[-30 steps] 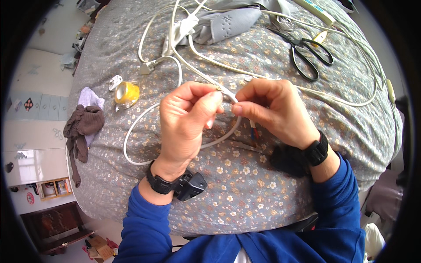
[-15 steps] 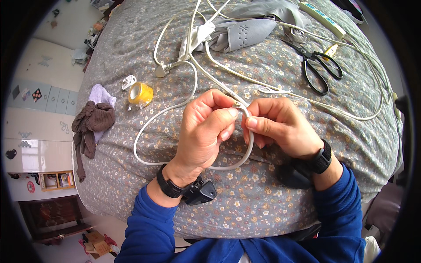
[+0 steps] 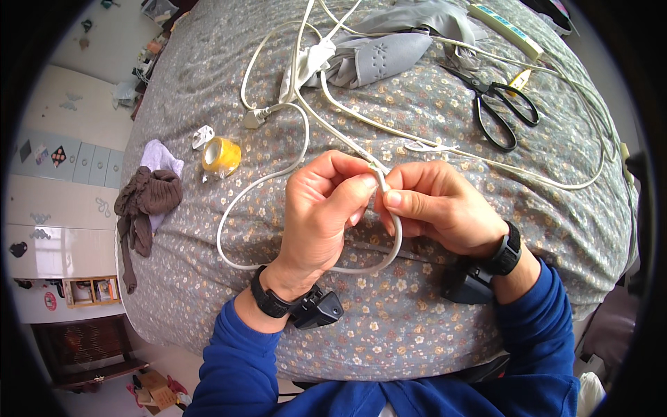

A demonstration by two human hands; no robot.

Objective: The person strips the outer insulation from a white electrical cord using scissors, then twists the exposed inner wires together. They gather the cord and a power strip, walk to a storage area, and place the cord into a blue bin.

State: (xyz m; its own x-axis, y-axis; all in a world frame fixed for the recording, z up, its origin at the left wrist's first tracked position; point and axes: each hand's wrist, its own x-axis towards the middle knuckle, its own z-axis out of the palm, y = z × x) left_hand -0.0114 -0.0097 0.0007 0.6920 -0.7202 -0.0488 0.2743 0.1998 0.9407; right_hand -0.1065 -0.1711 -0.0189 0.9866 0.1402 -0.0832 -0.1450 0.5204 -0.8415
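Note:
Both my hands meet over the bed at one spot on a white power cable (image 3: 397,244). My left hand (image 3: 313,219) is closed, its thumb and forefinger pinching the cable from the left. Close against it, my right hand (image 3: 448,208) pinches the cable just below with thumb and bent fingers. A small pale bit shows at the left fingertips, too small to make out. Below the hands the cable loops left, then climbs to a white plug (image 3: 255,119). Beyond the hands, cable runs up past a white cloth-like bundle (image 3: 309,62).
A roll of yellow tape (image 3: 231,156) lies left beside a small white adapter (image 3: 203,137). Black-handled scissors (image 3: 496,104) rest at right, below a power strip (image 3: 507,33). Grey fabric (image 3: 392,55) lies at the back. Brown and lilac clothing (image 3: 149,191) sits at the bed's left edge.
The left and right fingers keep their pinch on the cable, with a slight shift downward. The cable loop below them sits a little lower and its right side curves differently.

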